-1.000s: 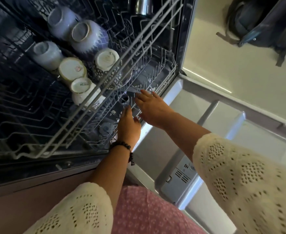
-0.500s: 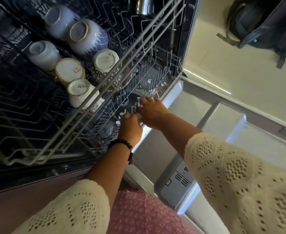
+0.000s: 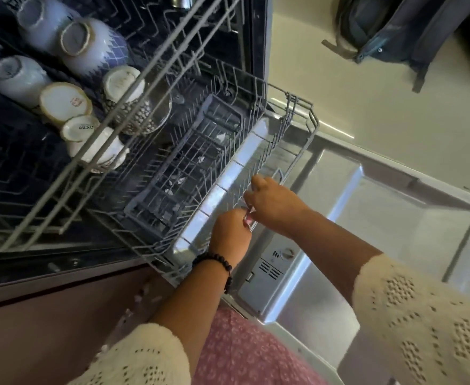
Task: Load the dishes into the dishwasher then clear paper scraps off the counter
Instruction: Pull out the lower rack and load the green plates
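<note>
Behind rack wires (image 3: 258, 173), both hands' fingertips hidden.

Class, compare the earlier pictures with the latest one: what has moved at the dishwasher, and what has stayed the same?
The lower rack has slid out over the open door. Both hands now grip its front edge: the left hand and right hand, which earlier reached inside it. The cups in the upper rack stayed put, as did the backpack.

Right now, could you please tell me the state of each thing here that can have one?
Dishwasher door: open, lying flat.
Lower rack: partly pulled out over the door.
Upper rack: loaded with upturned cups.
Left hand: gripping the lower rack's front edge.
Right hand: gripping it too.
</note>
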